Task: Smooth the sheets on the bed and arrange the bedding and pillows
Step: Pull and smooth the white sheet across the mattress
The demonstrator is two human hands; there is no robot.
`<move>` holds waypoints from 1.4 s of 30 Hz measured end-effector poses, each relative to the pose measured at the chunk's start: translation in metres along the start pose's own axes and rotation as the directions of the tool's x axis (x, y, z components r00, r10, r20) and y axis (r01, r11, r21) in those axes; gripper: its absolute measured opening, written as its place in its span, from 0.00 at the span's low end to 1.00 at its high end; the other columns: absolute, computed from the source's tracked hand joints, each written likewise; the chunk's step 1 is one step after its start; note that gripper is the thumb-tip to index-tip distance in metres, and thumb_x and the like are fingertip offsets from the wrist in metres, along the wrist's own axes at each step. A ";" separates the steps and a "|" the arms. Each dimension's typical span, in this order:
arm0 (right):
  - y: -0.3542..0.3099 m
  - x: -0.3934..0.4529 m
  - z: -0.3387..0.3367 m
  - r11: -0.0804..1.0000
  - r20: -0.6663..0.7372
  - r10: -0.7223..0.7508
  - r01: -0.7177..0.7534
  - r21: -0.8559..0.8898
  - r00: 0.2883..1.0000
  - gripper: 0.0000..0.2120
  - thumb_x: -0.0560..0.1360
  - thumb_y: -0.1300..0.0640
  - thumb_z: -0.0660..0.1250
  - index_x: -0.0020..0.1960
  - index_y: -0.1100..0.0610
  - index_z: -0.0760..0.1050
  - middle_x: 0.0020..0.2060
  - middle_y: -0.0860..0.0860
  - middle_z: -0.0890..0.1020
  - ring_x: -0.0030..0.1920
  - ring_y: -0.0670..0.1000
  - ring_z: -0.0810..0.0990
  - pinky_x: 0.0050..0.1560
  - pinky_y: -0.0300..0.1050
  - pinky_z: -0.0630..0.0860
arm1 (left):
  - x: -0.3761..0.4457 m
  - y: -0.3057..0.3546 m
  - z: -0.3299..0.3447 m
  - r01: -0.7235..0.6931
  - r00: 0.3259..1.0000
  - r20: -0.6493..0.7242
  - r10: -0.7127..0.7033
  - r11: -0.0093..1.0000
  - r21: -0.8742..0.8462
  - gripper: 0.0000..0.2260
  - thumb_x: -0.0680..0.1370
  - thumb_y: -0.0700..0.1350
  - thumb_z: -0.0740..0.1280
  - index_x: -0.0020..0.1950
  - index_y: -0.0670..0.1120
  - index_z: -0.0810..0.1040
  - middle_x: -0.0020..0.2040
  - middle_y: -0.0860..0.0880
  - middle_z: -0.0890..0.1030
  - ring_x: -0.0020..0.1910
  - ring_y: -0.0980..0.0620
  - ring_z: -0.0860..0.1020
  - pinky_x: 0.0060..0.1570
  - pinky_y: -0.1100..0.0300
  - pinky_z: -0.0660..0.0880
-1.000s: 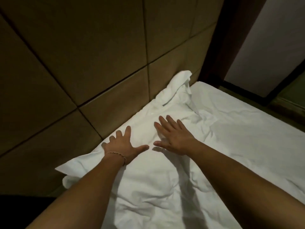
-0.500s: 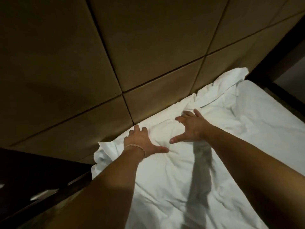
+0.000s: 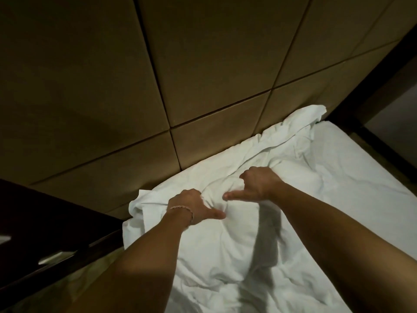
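A white pillow (image 3: 221, 242) lies on the white bed sheet (image 3: 352, 177) along the padded headboard. My left hand (image 3: 191, 205), with a thin bracelet at the wrist, grips the pillow's far edge, fingers curled into the fabric and thumb stretched right. My right hand (image 3: 257, 185) grips the same bunched edge a little to the right, thumb pointing left toward the other thumb. The cloth puckers between both hands. A loose corner of white bedding (image 3: 309, 116) sticks up at the far end by the headboard.
The brown padded headboard (image 3: 203, 75) with dark seams fills the upper view. A dark wooden ledge (image 3: 56, 224) runs at the left beside the bed. A dark frame (image 3: 383, 91) stands at the far right corner.
Both hands went from lying flat with spread fingers on the pillow to curling their fingers into its far edge. The view has swung left and closer to the headboard.
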State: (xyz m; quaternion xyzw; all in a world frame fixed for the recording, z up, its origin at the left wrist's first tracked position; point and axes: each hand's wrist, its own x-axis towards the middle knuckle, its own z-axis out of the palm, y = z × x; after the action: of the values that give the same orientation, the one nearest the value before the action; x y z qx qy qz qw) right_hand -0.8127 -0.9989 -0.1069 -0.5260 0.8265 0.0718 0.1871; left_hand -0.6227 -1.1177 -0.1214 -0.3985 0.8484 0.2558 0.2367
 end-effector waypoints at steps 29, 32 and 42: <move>-0.038 0.046 -0.026 0.983 -0.514 0.173 -0.113 0.147 0.840 0.33 0.78 0.30 0.43 0.71 0.48 0.67 0.72 0.48 0.68 0.73 0.52 0.61 0.74 0.53 0.54 | 0.012 -0.024 -0.071 -0.110 0.905 -0.375 0.202 0.962 0.251 0.39 0.75 0.73 0.43 0.74 0.47 0.63 0.70 0.46 0.70 0.66 0.45 0.70 0.61 0.47 0.70; -0.014 0.009 -0.012 0.908 -0.451 0.411 -0.309 0.284 0.792 0.36 0.78 0.30 0.37 0.80 0.47 0.49 0.80 0.48 0.50 0.80 0.52 0.46 0.78 0.52 0.40 | 0.009 0.024 -0.067 -0.276 0.806 -0.421 0.417 0.893 0.356 0.37 0.78 0.69 0.38 0.81 0.48 0.51 0.80 0.47 0.57 0.78 0.46 0.55 0.75 0.42 0.55; 0.046 -0.103 0.103 0.723 -0.219 0.675 -0.572 0.388 0.705 0.32 0.79 0.39 0.40 0.80 0.48 0.40 0.80 0.50 0.38 0.79 0.53 0.35 0.77 0.58 0.38 | 0.032 0.202 0.033 -0.672 0.570 0.021 0.821 0.451 0.587 0.27 0.81 0.64 0.37 0.80 0.62 0.39 0.80 0.55 0.34 0.78 0.46 0.31 0.72 0.33 0.34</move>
State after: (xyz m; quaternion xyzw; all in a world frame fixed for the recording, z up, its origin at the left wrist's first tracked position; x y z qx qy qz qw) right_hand -0.7914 -0.8599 -0.1656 -0.1818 0.9766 -0.0843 0.0785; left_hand -0.7953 -1.0036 -0.1168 0.0728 0.9934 0.0307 0.0827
